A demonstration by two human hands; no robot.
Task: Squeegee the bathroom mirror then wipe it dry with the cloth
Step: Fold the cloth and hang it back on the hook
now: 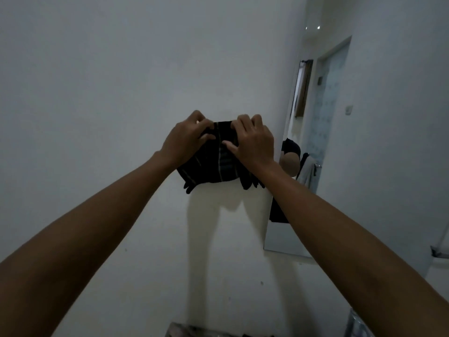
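Observation:
A dark cloth (213,166) with thin pale stripes and a fringed lower edge is held up in front of the white wall. My left hand (185,139) grips its upper left part and my right hand (252,139) grips its upper right part, fingers curled over the top edge. The tall, narrow mirror (313,142) hangs on the wall to the right of the cloth, seen at a steep angle. It reflects a person's arm and dark shirt, a door and a hanging towel. No squeegee is in view.
A white wall (121,93) fills the left and centre. A light switch (349,109) sits on the right wall beyond the mirror. A dark patterned surface (194,330) shows at the bottom edge. A pale object (439,249) sticks in at the right edge.

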